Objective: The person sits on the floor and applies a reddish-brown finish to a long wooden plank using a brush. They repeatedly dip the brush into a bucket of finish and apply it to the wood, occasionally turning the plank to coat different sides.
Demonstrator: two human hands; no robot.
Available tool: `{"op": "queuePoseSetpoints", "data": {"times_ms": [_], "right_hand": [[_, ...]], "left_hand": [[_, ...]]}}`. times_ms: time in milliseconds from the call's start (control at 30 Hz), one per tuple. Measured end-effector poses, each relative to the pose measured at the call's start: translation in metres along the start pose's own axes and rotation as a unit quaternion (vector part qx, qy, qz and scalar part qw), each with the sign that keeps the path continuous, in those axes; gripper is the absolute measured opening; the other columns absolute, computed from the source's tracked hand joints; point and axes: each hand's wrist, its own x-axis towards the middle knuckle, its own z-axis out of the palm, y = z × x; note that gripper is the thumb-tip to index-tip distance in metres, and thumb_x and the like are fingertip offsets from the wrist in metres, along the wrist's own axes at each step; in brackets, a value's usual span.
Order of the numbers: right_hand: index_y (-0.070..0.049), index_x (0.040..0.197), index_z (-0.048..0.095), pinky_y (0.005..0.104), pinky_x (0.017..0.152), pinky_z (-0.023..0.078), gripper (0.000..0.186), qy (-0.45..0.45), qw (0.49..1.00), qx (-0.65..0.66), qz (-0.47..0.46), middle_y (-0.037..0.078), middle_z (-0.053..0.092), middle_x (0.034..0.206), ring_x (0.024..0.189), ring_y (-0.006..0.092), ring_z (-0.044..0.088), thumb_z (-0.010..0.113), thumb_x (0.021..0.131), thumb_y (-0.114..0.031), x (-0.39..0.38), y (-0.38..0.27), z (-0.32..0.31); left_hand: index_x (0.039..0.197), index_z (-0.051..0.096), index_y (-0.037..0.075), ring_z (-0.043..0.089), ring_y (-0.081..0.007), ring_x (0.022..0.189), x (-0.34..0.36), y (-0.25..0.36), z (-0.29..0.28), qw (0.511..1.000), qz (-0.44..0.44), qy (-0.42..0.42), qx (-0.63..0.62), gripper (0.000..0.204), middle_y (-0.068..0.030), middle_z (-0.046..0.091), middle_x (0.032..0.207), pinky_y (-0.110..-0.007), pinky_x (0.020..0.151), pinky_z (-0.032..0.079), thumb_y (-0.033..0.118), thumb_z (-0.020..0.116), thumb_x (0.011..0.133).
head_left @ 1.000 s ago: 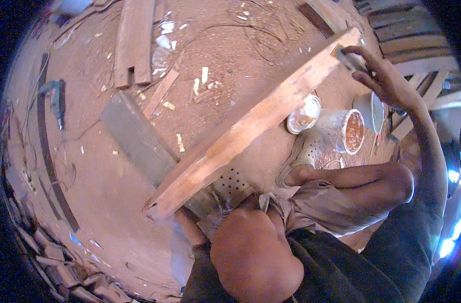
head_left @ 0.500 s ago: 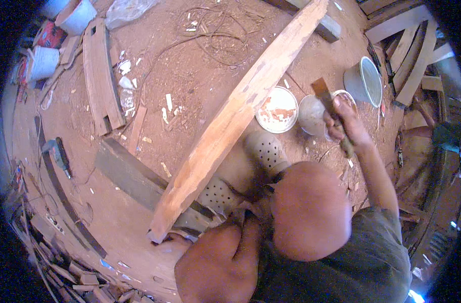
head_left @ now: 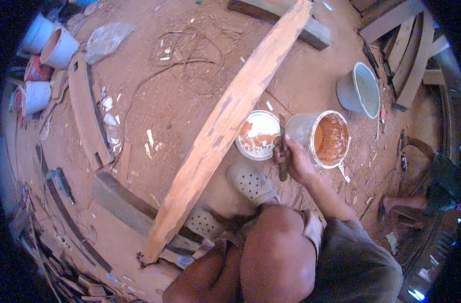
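Note:
My right hand (head_left: 300, 162) is closed around the handle of a putty knife (head_left: 283, 172), its blade pointing away and seen nearly edge-on. It hovers between a white lid (head_left: 259, 146) smeared with orange-brown paste and a tipped white bucket (head_left: 297, 126) whose inside is coated with the same paste. A long wooden beam (head_left: 215, 134) with patchy grey and orange areas slants from near my left knee to the far right. No clear part of my left hand shows; my knees cover the lower left.
Under the beam's ends lie a far dark timber (head_left: 316, 34) and a near one (head_left: 122, 197). A grey bucket (head_left: 348, 91) stands at right, near another person's arm (head_left: 420, 146). A mortised plank (head_left: 84, 111), a power tool (head_left: 59, 183) and a coiled cord (head_left: 195, 61) lie on the left.
My right hand has moved left and nearer with the putty knife, from over the bucket to beside the lid. The knife's blade has turned from flat to edge-on. The view has shifted.

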Motion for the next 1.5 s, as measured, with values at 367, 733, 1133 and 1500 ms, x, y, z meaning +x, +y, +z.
{"op": "queuePoseSetpoints", "data": {"times_ms": [367,733,1133,1500], "right_hand": [[-0.011,0.087,0.047,0.0296,0.062,0.034,0.031,-0.017,0.994,0.107,-0.007,0.001,0.043,0.067,0.066,0.0157,0.042,0.041,0.099,-0.039,0.044,-0.002,-0.010],[-0.012,0.095,0.053,0.0308,0.069,0.040,0.024,-0.081,0.975,0.205,0.014,0.000,0.050,0.076,0.071,0.0151,0.046,0.049,0.099,-0.036,0.045,0.027,-0.024],[-0.012,0.110,0.052,0.0300,0.075,0.034,0.030,-0.147,0.989,0.020,-0.025,-0.003,0.044,0.081,0.072,0.0130,0.039,0.045,0.102,-0.040,0.045,-0.004,0.009],[-0.010,0.123,0.053,0.0284,0.063,0.040,0.039,-0.035,0.999,-0.028,0.010,-0.002,0.049,0.082,0.071,0.0122,0.046,0.049,0.098,-0.040,0.008,0.001,0.019]], "left_hand": [[0.087,0.071,0.003,0.066,-0.0348,0.087,0.042,0.045,-0.001,1.000,0.004,0.000,-0.024,0.036,-0.0201,0.069,0.092,-0.044,0.082,0.049,0.035,0.056,0.093],[0.088,0.071,0.002,0.066,-0.0334,0.087,0.002,-0.035,0.010,0.984,0.058,0.093,-0.138,0.036,-0.0191,0.069,0.092,-0.042,0.082,0.049,0.034,0.057,0.093],[0.089,0.070,0.001,0.066,-0.0318,0.087,0.029,-0.069,0.024,0.958,0.178,0.125,-0.186,0.036,-0.0181,0.069,0.091,-0.040,0.082,0.049,0.034,0.057,0.093],[0.091,0.070,0.001,0.066,-0.0304,0.088,0.009,-0.072,0.020,0.956,0.222,0.034,-0.187,0.036,-0.0171,0.070,0.091,-0.038,0.082,0.049,0.034,0.057,0.093]]}}
